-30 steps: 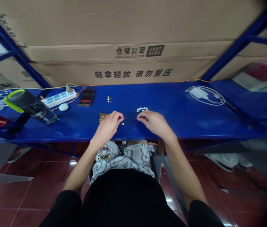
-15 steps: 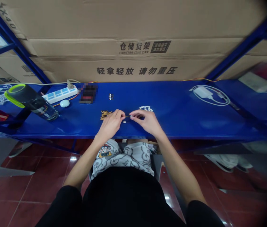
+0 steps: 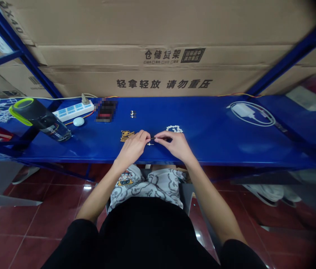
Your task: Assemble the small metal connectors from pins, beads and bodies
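Observation:
My left hand [image 3: 134,146] pinches one end of a thin gold-coloured pin [image 3: 152,138] just above the blue shelf. The fingertips of my right hand [image 3: 177,145] are closed at its other end; any bead between them is hidden. Just below the fingertips lies a small piece with a white bead on a thin pin [image 3: 150,144]. A pile of gold-coloured pieces [image 3: 125,134] sits beside my left hand, partly behind it. Beyond my right hand is a loose ring of white beads [image 3: 174,128]. Several small bead-and-pin pieces [image 3: 133,114] lie in a group farther back.
The blue shelf [image 3: 202,119] holds a dark bottle [image 3: 44,121] with a lime-green loop, a white power strip [image 3: 75,111], a pale round object [image 3: 78,121] and a dark blurred box [image 3: 106,110]. A charger with a white cable [image 3: 244,110] lies right. Cardboard [image 3: 163,71] stands behind.
The white tip seen at my right fingertips before is no longer visible. The pin between my hands now slants slightly, and the fingertips are a little closer together. The view has shifted slightly.

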Demonstrator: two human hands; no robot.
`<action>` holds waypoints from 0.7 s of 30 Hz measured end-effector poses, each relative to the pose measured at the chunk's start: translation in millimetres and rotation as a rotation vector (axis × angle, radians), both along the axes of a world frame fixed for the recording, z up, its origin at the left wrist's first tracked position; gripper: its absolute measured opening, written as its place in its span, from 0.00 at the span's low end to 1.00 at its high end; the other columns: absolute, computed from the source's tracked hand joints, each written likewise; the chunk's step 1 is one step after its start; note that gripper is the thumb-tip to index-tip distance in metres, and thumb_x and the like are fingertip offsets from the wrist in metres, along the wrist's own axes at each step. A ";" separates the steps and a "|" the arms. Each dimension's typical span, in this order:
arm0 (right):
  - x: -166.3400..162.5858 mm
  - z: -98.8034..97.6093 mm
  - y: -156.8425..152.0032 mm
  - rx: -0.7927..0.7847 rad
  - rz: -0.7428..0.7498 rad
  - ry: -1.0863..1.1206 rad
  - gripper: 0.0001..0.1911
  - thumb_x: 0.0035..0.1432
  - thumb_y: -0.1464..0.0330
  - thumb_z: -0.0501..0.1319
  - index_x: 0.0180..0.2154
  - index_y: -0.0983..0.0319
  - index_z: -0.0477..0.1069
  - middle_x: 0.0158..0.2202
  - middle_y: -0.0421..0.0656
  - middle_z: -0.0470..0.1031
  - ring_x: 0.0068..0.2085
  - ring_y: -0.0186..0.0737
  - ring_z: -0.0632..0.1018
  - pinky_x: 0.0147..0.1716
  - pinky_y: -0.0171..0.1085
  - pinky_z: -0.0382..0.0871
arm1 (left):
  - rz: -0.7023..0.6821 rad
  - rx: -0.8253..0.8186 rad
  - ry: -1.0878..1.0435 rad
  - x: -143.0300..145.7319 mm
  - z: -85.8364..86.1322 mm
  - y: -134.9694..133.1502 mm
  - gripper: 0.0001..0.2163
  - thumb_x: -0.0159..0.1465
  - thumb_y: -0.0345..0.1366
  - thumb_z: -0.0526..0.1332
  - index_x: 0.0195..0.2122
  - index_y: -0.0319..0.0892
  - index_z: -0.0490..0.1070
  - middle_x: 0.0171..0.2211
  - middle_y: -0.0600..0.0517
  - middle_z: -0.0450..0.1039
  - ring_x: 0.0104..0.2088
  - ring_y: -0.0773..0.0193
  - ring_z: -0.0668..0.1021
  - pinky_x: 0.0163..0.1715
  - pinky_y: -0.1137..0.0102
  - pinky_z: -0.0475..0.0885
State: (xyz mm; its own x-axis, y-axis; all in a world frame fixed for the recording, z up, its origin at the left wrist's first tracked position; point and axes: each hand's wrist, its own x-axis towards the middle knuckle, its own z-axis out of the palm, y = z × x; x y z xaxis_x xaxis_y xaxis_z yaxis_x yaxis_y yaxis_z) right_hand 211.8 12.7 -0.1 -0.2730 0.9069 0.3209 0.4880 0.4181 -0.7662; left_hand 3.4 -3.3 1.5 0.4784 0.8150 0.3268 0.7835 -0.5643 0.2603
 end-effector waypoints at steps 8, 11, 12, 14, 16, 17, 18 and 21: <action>1.7 -2.5 1.1 0.018 0.015 -0.049 0.08 0.61 0.61 0.65 0.38 0.56 0.81 0.39 0.41 0.85 0.39 0.44 0.83 0.42 0.43 0.75 | 0.009 0.002 0.013 0.8 0.6 -0.9 0.08 0.77 0.35 0.49 0.46 0.43 0.65 0.43 0.49 0.73 0.41 0.59 0.77 0.39 0.66 0.70; 1.8 -2.0 1.1 0.033 0.027 -0.066 0.08 0.62 0.61 0.65 0.38 0.56 0.81 0.39 0.41 0.85 0.39 0.44 0.83 0.42 0.42 0.75 | 0.013 -0.004 0.021 1.1 0.7 -0.6 0.07 0.77 0.35 0.49 0.46 0.43 0.66 0.43 0.49 0.73 0.41 0.58 0.78 0.39 0.66 0.70; 1.6 -1.6 1.0 0.039 0.030 -0.072 0.09 0.62 0.61 0.64 0.39 0.56 0.81 0.39 0.41 0.85 0.39 0.45 0.83 0.42 0.42 0.75 | 0.013 -0.004 0.022 1.2 0.8 -0.5 0.07 0.76 0.35 0.49 0.46 0.43 0.66 0.43 0.49 0.73 0.41 0.58 0.78 0.39 0.66 0.70; 0.9 -0.7 0.6 0.055 0.034 -0.087 0.09 0.63 0.61 0.64 0.39 0.56 0.81 0.40 0.41 0.85 0.39 0.45 0.83 0.42 0.42 0.75 | 0.010 -0.003 0.023 1.1 1.1 -0.3 0.07 0.76 0.35 0.50 0.45 0.43 0.66 0.43 0.48 0.73 0.41 0.58 0.78 0.39 0.66 0.70; -0.2 0.1 -0.1 0.082 0.039 -0.110 0.09 0.64 0.62 0.62 0.40 0.55 0.81 0.41 0.41 0.84 0.40 0.45 0.83 0.43 0.43 0.75 | 0.005 -0.001 0.027 1.1 1.4 -0.2 0.07 0.76 0.35 0.50 0.45 0.43 0.66 0.43 0.48 0.73 0.41 0.58 0.78 0.39 0.66 0.70; -0.9 0.2 -0.4 0.104 0.044 -0.127 0.09 0.65 0.63 0.62 0.41 0.55 0.81 0.41 0.42 0.84 0.40 0.45 0.83 0.44 0.43 0.75 | 0.003 0.001 0.030 1.1 1.6 -0.2 0.07 0.76 0.35 0.50 0.46 0.43 0.66 0.43 0.49 0.73 0.41 0.58 0.78 0.38 0.66 0.70; -1.4 0.1 -0.7 0.131 0.050 -0.145 0.10 0.66 0.64 0.61 0.41 0.56 0.81 0.42 0.43 0.84 0.41 0.45 0.83 0.45 0.44 0.75 | 0.001 0.004 0.033 1.1 1.7 -0.2 0.07 0.76 0.35 0.49 0.46 0.43 0.66 0.43 0.49 0.73 0.40 0.58 0.78 0.38 0.66 0.70; -2.4 -2.1 -1.0 0.210 0.067 -0.205 0.12 0.68 0.65 0.58 0.43 0.57 0.81 0.41 0.45 0.83 0.43 0.46 0.82 0.47 0.45 0.75 | 0.003 0.010 0.035 1.3 2.1 -0.4 0.07 0.76 0.34 0.49 0.46 0.43 0.66 0.42 0.49 0.73 0.40 0.58 0.78 0.38 0.66 0.69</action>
State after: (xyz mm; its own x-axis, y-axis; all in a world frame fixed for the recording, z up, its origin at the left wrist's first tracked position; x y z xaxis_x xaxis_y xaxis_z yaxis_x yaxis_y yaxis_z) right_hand 209.4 11.7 -2.2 -0.4081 0.8046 0.4313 0.5900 0.5930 -0.5480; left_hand 4.7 -3.7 3.6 0.4876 0.8130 0.3182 0.7935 -0.5647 0.2270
